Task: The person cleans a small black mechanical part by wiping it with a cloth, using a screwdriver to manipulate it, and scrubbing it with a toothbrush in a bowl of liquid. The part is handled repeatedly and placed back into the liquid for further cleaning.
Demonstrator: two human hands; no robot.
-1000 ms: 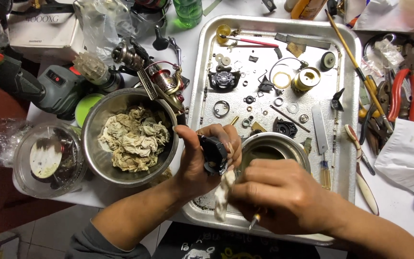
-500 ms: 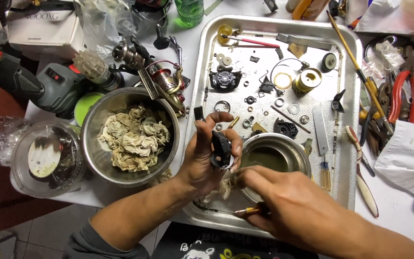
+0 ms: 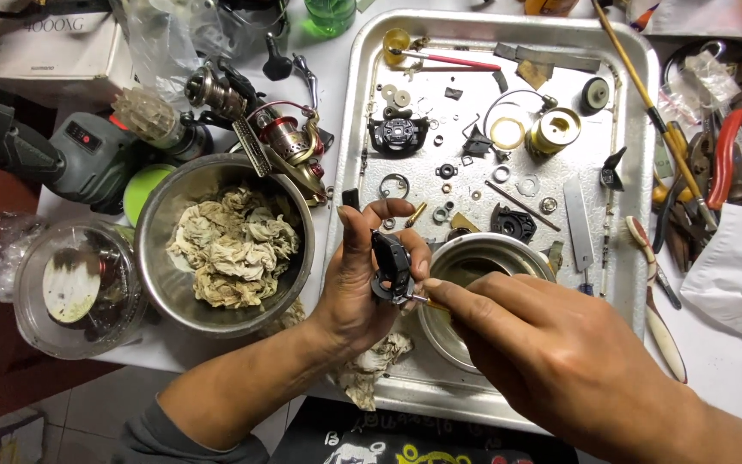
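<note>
**Reel part held over the tray**

While the left hand [image 3: 362, 283] stood palm-up above the near edge of the tray [image 3: 637, 51], its thumb and fingers were clamped on a small black reel part [image 3: 390, 266], held upright. The right hand [image 3: 551, 361] came in from the right, its fingers pinched together on a thin tool [image 3: 427, 302] whose metal tip touched the part's lower side. Under the left palm lay a crumpled rag [image 3: 371, 365], spilling over the tray's front rim. Just right of the grip, half under the right hand, sat a small steel bowl [image 3: 474, 253]. Beyond the grip, loose washers, rings and a black housing [image 3: 398, 135] were scattered across the tray. To the left of the grip stood a larger steel bowl [image 3: 161, 223] full of soiled wipes [image 3: 234, 245], with a spinning reel [image 3: 289, 146] resting at its far rim. Further left was a clear lidded tub [image 3: 75, 288]. Well to the right, off the tray, lay red-handled pliers [image 3: 736, 142].
</note>
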